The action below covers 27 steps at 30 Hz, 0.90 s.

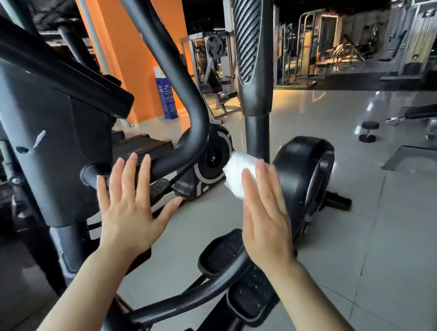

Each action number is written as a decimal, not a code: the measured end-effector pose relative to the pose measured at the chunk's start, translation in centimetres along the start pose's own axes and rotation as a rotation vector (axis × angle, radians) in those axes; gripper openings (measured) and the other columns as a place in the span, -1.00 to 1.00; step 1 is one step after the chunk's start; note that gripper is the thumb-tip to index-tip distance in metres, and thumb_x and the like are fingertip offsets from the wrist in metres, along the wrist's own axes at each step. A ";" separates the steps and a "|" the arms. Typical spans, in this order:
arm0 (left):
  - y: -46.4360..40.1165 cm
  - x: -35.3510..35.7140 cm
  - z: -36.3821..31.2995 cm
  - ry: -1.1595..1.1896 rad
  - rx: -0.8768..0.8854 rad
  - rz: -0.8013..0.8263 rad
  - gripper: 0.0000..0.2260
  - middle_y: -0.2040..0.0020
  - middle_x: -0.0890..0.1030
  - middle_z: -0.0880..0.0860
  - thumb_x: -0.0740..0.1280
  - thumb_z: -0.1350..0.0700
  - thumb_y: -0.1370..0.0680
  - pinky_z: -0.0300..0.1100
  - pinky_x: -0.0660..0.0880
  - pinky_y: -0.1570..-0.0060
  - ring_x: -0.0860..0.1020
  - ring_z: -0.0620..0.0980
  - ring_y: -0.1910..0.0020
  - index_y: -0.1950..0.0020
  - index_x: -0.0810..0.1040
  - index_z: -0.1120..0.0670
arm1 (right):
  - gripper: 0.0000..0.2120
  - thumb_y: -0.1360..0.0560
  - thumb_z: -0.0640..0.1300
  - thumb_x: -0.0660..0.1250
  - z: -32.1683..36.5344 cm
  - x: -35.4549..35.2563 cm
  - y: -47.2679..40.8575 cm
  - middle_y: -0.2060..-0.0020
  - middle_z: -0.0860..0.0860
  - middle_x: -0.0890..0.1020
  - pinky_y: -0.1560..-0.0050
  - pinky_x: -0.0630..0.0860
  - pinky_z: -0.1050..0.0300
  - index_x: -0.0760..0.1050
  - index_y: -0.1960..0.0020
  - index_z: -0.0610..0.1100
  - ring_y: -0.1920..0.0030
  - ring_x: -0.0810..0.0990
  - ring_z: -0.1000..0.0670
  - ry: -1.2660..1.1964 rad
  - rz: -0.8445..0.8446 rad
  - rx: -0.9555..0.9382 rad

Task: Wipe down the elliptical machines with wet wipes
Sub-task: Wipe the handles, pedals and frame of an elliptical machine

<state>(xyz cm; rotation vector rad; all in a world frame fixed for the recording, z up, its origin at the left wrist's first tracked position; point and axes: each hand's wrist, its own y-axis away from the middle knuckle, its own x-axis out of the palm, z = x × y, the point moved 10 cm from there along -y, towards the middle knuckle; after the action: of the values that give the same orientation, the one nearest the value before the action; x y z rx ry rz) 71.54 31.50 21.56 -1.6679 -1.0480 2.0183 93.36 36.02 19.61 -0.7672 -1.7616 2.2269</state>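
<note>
A black elliptical machine fills the left and centre of the head view, with a curved handlebar and an upright moving arm. My left hand is spread flat with straight fingers, its fingertips at the lower bend of the handlebar. My right hand is flat too, and its straight fingers press a crumpled white wet wipe against the lower part of the upright arm. Below my hands lie the black foot pedals and the flywheel cover.
A second elliptical stands behind, next to an orange column with a blue sign. Weight machines line the far right. A dumbbell and a bench sit on the glossy grey floor.
</note>
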 end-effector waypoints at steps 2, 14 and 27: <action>0.0 -0.2 0.0 0.004 -0.007 0.008 -0.21 -0.56 0.19 0.20 0.02 -0.38 -0.53 0.24 -0.07 -0.48 0.07 0.21 -0.56 -0.60 0.09 0.11 | -0.60 -0.63 -0.28 0.16 0.2 -0.8 -3.9 -0.49 -0.14 0.28 -0.55 0.06 0.00 0.31 -0.45 -0.32 -0.56 0.05 -0.08 0.029 0.032 -0.190; 0.0 -0.3 -0.2 0.072 -0.008 0.031 -0.22 -0.57 0.16 0.20 0.01 -0.36 -0.54 0.28 -0.07 -0.47 0.02 0.21 -0.57 -0.60 0.08 0.12 | -0.62 -0.66 -0.05 0.12 -2.0 1.3 2.8 -0.37 -0.09 0.50 -0.56 0.04 0.04 0.36 -0.41 -0.18 -0.46 0.30 -0.04 0.193 0.373 -0.735; 0.1 -0.2 0.1 0.096 0.020 0.061 -0.26 -0.59 0.12 0.17 0.03 -0.32 -0.56 0.25 -0.10 -0.48 -0.01 0.19 -0.57 -0.61 0.05 0.10 | -0.79 -0.61 -0.16 0.22 0.5 0.0 -2.3 -0.15 -0.16 0.63 -0.48 0.21 -0.04 0.60 -0.09 -0.21 -0.30 0.53 -0.16 0.427 0.345 -0.900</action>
<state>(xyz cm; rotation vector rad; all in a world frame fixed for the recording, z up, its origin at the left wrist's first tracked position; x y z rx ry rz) 71.51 31.29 21.62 -1.7880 -0.9525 1.9578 92.77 36.25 21.86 -1.6598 -2.4800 1.1475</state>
